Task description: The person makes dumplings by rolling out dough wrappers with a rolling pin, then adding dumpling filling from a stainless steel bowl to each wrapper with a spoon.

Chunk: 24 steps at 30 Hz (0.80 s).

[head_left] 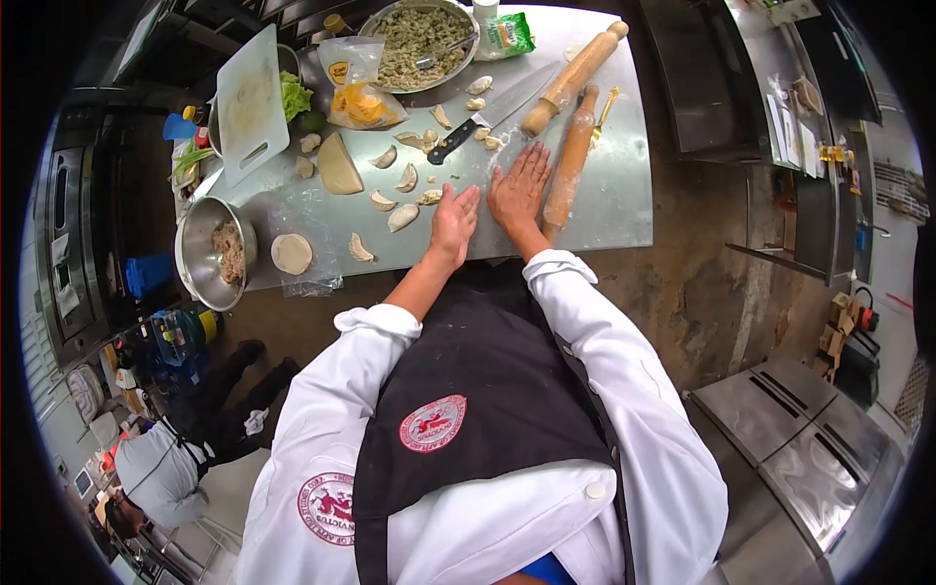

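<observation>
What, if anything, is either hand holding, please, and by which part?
Nothing visible is held: the left hand is open; the right hand is palm down, its underside hidden.

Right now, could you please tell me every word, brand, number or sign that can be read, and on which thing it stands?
"INVICTUS": red-and-white round badge on the black apron.
"INVICTUS": second round badge on the white jacket.
Small ring lettering around both badges: too blurred to read in full.
Green-and-white packet: lettering too small to read.
Clear plastic bag with yellow contents: label too blurred to read.
</observation>
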### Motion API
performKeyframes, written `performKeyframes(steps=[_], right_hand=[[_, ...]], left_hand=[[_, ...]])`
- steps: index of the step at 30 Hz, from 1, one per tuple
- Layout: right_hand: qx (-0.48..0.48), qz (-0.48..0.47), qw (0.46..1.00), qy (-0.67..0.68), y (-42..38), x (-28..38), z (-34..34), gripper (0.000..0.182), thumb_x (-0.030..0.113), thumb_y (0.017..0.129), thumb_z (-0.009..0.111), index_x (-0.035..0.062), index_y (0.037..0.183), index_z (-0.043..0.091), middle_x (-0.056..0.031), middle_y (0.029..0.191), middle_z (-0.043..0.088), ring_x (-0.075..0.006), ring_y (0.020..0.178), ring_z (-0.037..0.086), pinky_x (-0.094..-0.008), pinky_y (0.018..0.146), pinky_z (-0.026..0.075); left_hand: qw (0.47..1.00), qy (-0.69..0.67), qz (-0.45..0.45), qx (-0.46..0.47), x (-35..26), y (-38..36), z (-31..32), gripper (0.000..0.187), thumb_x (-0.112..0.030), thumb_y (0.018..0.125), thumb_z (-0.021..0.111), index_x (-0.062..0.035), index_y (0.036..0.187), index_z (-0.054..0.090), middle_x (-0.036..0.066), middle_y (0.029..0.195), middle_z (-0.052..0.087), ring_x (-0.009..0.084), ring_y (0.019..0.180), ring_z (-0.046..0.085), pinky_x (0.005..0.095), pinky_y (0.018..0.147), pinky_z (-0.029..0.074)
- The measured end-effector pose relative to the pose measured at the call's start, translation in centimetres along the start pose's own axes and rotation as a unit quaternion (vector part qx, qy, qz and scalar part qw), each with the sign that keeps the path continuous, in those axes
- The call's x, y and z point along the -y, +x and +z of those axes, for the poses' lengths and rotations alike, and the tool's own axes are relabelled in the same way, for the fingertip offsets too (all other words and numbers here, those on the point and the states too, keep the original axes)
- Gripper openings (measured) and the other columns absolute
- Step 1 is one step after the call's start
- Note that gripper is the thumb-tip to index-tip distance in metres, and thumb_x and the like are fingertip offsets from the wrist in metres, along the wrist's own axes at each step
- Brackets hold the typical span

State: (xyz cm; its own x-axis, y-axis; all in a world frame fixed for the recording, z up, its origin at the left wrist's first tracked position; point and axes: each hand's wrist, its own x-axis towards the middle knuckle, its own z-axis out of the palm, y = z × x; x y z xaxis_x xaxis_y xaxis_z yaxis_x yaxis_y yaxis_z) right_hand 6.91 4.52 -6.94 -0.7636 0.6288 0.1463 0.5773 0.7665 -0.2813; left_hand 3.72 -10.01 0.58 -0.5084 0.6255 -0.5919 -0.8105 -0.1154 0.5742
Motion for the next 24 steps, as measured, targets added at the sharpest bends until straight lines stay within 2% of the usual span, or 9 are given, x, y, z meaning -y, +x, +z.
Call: performKeyframes(steps=[7, 9, 14, 16, 18, 19, 20, 22, 24], right_hand=[[0.08, -0.176, 0.976, 0.102, -3.9, 0.5, -2.1, 0.068, 0.029, 0.104, 0.044, -0.0096, 0.158, 0.026, -0.0266, 0.166, 0.025, -0.0426, 0.156, 0.019, -0.0502, 0.128, 0.013], [0.174, 0.035, 0.877, 0.446, -5.0, 2.8, -4.9, 0.064, 0.03, 0.108, 0.037, -0.0087, 0.158, 0.027, -0.0273, 0.165, 0.028, -0.0427, 0.155, 0.021, -0.0476, 0.128, 0.013], [0.14, -0.066, 0.924, 0.349, -5.2, 5.5, -6.4, 0.067, 0.04, 0.111, 0.027, -0.0069, 0.158, 0.027, -0.0258, 0.166, 0.027, -0.037, 0.157, 0.02, -0.0409, 0.128, 0.013], [0.086, -0.056, 0.946, 0.307, -7.5, 5.7, -5.2, 0.07, 0.043, 0.111, 0.027, -0.007, 0.159, 0.025, -0.0256, 0.167, 0.024, -0.0369, 0.158, 0.017, -0.0402, 0.128, 0.01], [0.015, -0.057, 0.964, 0.258, -7.2, 5.1, -4.1, 0.073, 0.047, 0.111, 0.027, -0.007, 0.16, 0.023, -0.0254, 0.168, 0.021, -0.0367, 0.158, 0.015, -0.0396, 0.129, 0.008], [-0.099, -0.146, 0.976, 0.131, -5.8, 6.3, -10.9, 0.03, 0.019, 0.101, 0.054, -0.0003, 0.12, 0.068, -0.0269, 0.109, 0.068, -0.0443, 0.11, 0.064, -0.0552, 0.096, 0.05], [-0.1, -0.141, 0.977, 0.129, -5.4, 4.5, -8.7, 0.03, 0.019, 0.101, 0.054, -0.0003, 0.12, 0.068, -0.0269, 0.109, 0.068, -0.0443, 0.11, 0.064, -0.0552, 0.096, 0.05], [0.114, 0.155, 0.868, 0.458, -3.1, 2.0, -4.7, 0.072, 0.046, 0.111, 0.027, -0.0045, 0.161, 0.022, -0.0243, 0.169, 0.02, -0.0356, 0.158, 0.014, -0.0414, 0.129, 0.007], [0.089, 0.112, 0.884, 0.444, -5.1, 2.1, -5.1, 0.069, 0.047, 0.111, 0.027, -0.0041, 0.158, 0.029, -0.0249, 0.164, 0.028, -0.0359, 0.156, 0.021, -0.0446, 0.128, 0.011]], left_hand=[[0.997, -0.07, -0.025, -0.022, 0.5, -0.5, -1.6, 0.098, -0.071, 0.104, 0.026, 0.0063, 0.162, 0.011, 0.022, 0.171, 0.016, 0.0301, 0.16, 0.008, 0.0442, 0.128, 0.002], [0.992, -0.115, -0.058, 0.006, 0.8, 0.9, -1.8, 0.098, -0.071, 0.102, 0.033, 0.0023, 0.163, 0.013, 0.019, 0.168, 0.027, 0.0311, 0.154, 0.028, 0.0452, 0.126, 0.019], [0.997, -0.065, 0.035, 0.004, -0.3, 2.2, 4.5, 0.074, -0.058, 0.108, 0.036, -0.0055, 0.161, 0.031, 0.011, 0.162, 0.038, 0.023, 0.145, 0.039, 0.0372, 0.122, 0.029], [0.992, -0.085, -0.011, 0.093, -0.2, 0.6, 6.1, 0.064, -0.052, 0.11, 0.037, -0.0055, 0.154, 0.042, 0.007, 0.154, 0.048, 0.0204, 0.137, 0.046, 0.0367, 0.118, 0.034], [0.988, -0.132, -0.06, 0.051, -0.8, 2.4, 5.0, 0.061, -0.05, 0.111, 0.038, -0.0062, 0.153, 0.042, 0.008, 0.153, 0.049, 0.0213, 0.136, 0.048, 0.0362, 0.117, 0.035], [0.993, -0.114, -0.005, 0.038, 1.3, 3.8, 3.3, 0.061, -0.05, 0.111, 0.037, -0.0077, 0.155, 0.041, 0.008, 0.154, 0.048, 0.0217, 0.136, 0.048, 0.0368, 0.117, 0.036], [0.994, -0.098, 0.051, 0.024, 0.2, 2.6, 4.8, 0.062, -0.051, 0.111, 0.036, -0.0093, 0.156, 0.04, 0.008, 0.154, 0.048, 0.0222, 0.135, 0.049, 0.0374, 0.117, 0.036], [0.999, -0.024, -0.042, 0.021, 0.2, 1.1, 6.7, 0.066, -0.056, 0.11, 0.034, -0.0106, 0.158, 0.037, 0.009, 0.157, 0.044, 0.0222, 0.14, 0.044, 0.0395, 0.119, 0.034], [0.992, -0.033, -0.069, 0.098, 0.9, 1.3, 6.5, 0.066, -0.058, 0.109, 0.037, -0.0112, 0.155, 0.04, 0.009, 0.155, 0.047, 0.0223, 0.138, 0.047, 0.0403, 0.117, 0.037]])
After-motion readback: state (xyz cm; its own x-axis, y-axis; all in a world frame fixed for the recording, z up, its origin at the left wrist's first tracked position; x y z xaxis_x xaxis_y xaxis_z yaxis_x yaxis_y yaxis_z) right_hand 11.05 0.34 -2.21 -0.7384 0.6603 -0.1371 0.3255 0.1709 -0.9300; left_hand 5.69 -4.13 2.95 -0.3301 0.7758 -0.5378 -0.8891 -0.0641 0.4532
